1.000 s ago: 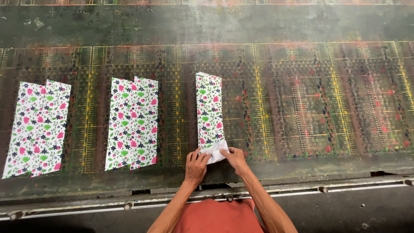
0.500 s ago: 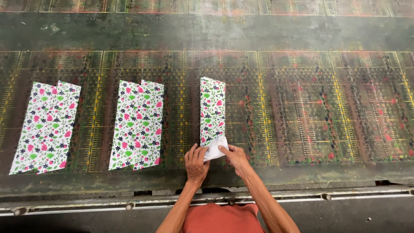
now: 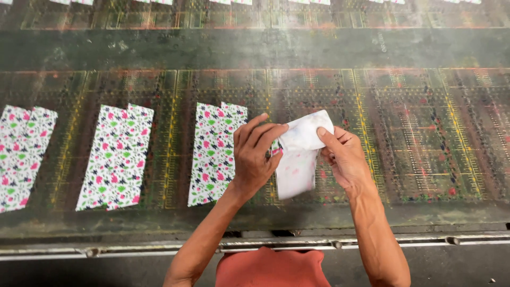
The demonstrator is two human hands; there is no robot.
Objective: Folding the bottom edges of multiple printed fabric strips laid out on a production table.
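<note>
A limp white cloth piece with its faint floral print turned under [image 3: 298, 159] is held lifted above the long, paint-stained green printing counter [image 3: 414, 48], pinched at its top edge so that it hangs free. It is gripped by the closed fingers of the left hand [image 3: 256, 155] and the right hand [image 3: 342, 154]. Just beside it, a flat floral-printed cloth panel [image 3: 215, 153] is laid out, with two more [image 3: 118, 157] [image 3: 24, 154] ranged leftward in an even row.

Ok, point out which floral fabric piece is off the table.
The floral piece held up between the left hand and right hand, pale underside showing; the three others lie flat on the table.
</note>
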